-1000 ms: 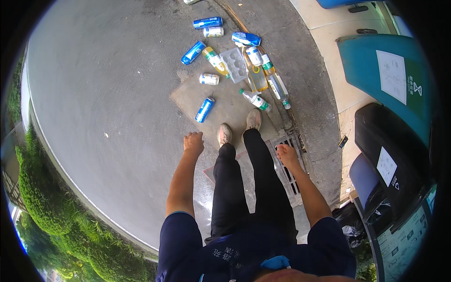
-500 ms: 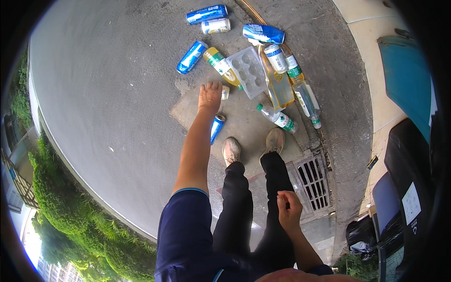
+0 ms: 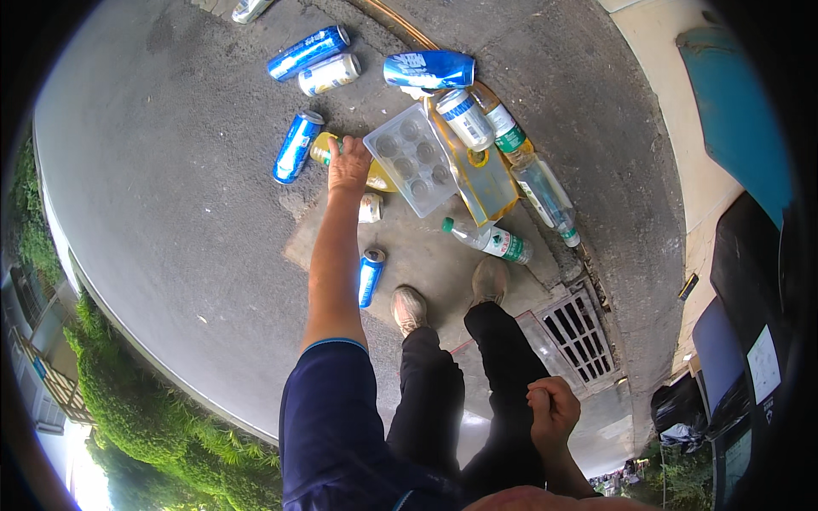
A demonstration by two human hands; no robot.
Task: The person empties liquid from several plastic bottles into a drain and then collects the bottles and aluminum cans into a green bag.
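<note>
Grasping step, I judge: my left hand (image 3: pixel 348 167) over the yellow bottle (image 3: pixel 381 178), between blue can (image 3: pixel 297 148) and clear moulded tray (image 3: pixel 411 160); closure, can't tell. Right hand (image 3: pixel 554 412) curled together. Next calls for secure mid-bottle hold.

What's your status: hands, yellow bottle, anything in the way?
Left hand over yellow bottle; grip unclear. Right hand curled near right leg. Bottle lying down, partly hidden. Clear tray close right, blue can close left.
</note>
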